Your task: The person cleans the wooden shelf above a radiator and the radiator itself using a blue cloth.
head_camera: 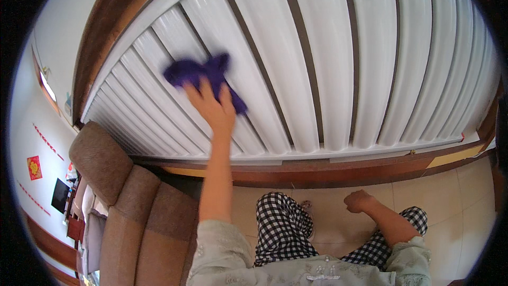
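A dark purple cloth (pixel 206 75) lies against the front of a white radiator (pixel 325 47) with vertical columns. My left hand (pixel 212 105) is on the cloth, arm stretched forward and fingers spread over it. Both cloth and fingers are blurred. Several columns left of the radiator's middle lie around the cloth, with dark gaps between some of them. My right hand (pixel 358 201) is curled into a loose fist above the tiled floor, near my right knee. Nothing shows in it, though its palm side is hidden.
A brown upholstered sofa (pixel 123 182) stands close on my left, near the radiator's left end. Brown wooden trim (pixel 301 175) runs below the radiator. Pale floor tiles (pixel 440 194) lie beneath me. A dark screen (pixel 60 195) is farther off at left.
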A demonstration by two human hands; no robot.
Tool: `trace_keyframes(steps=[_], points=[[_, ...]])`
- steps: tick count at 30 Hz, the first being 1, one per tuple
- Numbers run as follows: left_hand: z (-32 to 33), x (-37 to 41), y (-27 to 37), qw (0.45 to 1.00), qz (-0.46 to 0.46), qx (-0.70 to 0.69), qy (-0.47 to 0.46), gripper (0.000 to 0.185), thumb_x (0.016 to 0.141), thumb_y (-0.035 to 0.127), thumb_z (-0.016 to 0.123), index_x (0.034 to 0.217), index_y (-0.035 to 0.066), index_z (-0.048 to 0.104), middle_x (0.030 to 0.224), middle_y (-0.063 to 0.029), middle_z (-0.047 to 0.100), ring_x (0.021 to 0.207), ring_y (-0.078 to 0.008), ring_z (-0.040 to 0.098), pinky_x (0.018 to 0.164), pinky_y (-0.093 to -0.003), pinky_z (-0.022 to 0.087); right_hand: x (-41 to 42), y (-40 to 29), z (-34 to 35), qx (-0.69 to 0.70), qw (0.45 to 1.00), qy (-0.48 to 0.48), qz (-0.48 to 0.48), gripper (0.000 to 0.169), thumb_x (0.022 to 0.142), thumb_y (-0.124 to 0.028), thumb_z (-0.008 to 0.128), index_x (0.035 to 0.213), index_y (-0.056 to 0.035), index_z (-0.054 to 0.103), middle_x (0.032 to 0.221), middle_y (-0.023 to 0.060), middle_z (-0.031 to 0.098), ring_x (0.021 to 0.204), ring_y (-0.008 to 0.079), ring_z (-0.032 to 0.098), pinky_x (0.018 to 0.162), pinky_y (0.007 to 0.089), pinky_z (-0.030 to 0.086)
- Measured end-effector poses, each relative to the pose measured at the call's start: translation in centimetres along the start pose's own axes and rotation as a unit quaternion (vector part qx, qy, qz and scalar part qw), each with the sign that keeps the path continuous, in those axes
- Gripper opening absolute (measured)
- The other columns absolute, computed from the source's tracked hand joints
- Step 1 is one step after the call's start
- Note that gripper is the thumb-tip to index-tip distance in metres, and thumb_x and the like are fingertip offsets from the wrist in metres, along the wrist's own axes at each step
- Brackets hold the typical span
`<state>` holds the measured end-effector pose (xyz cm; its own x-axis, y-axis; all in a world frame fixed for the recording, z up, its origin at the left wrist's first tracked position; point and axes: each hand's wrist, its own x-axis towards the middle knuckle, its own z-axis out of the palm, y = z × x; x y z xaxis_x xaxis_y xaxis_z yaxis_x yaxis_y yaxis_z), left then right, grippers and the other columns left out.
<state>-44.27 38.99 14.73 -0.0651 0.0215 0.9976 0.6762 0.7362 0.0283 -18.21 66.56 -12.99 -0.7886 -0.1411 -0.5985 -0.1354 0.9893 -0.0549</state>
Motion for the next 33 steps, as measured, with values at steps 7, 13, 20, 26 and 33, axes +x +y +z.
trace_keyframes(steps=[7, 13, 20, 26, 33], points=[[-4.8, -21.7, 1.4, 0.965, -0.071, 0.005, -0.25, 0.039, 0.081, 0.011, 0.06, 0.117, -0.005, 0.055, 0.123, -0.0303, 0.051, 0.119, -0.0468, 0.045, 0.102, -0.0518, 0.032, 0.8, 0.6, 1.0, -0.001, 1.0, 0.008, -0.008, 0.027, 0.089, -0.025, 0.054, 0.101, -0.0038, 0.067, 0.103, 0.0148, 0.067, 0.097, 0.0319, 0.064, 0.08, 0.0453, 0.05], [-6.6, -4.1, -1.9, 0.985, -0.118, -0.028, -0.124, 0.022, 0.078, 0.009, 0.059, 0.096, -0.003, 0.064, 0.093, -0.0243, 0.064, 0.088, -0.0429, 0.059, 0.081, -0.0501, 0.044, 1.6, 1.0, 0.7, 0.029, 0.999, 0.01, 0.012, 0.03, 0.09, -0.029, 0.055, 0.1, -0.0034, 0.067, 0.105, 0.0159, 0.067, 0.099, 0.0328, 0.063, 0.082, 0.0467, 0.05], [-2.7, 14.4, 0.2, 0.99, 0.071, -0.034, 0.113, 0.05, 0.086, 0.023, 0.061, 0.127, -0.003, 0.05, 0.137, -0.0288, 0.04, 0.126, -0.0455, 0.038, 0.107, -0.0479, 0.027, 0.8, 0.5, -0.1, -0.002, 1.0, -0.013, 0.01, 0.024, 0.087, -0.019, 0.052, 0.1, -0.0025, 0.065, 0.101, 0.016, 0.067, 0.093, 0.0323, 0.065, 0.077, 0.0465, 0.051], [0.2, -8.8, 1.4, 0.996, -0.083, -0.031, -0.021, 0.053, 0.09, 0.017, 0.053, 0.133, -0.009, 0.036, 0.145, -0.0359, 0.023, 0.133, -0.0487, 0.026, 0.112, -0.0525, 0.015, 0.3, 0.6, 0.5, 0.011, 1.0, -0.014, 0.019, 0.026, 0.088, -0.022, 0.053, 0.106, -0.0061, 0.063, 0.106, 0.0143, 0.066, 0.099, 0.0307, 0.063, 0.081, 0.0457, 0.05], [-7.7, -16.0, -1.1, 0.876, -0.284, -0.224, -0.318, 0.03, 0.067, -0.007, 0.049, 0.094, -0.003, 0.061, 0.096, -0.019, 0.063, 0.091, -0.0395, 0.058, 0.087, -0.046, 0.044, 0.9, 0.1, -0.1, 0.003, 1.0, -0.015, 0.005, 0.03, 0.088, -0.025, 0.055, 0.111, -0.0071, 0.063, 0.111, 0.0144, 0.065, 0.102, 0.0315, 0.063, 0.084, 0.0451, 0.049]])
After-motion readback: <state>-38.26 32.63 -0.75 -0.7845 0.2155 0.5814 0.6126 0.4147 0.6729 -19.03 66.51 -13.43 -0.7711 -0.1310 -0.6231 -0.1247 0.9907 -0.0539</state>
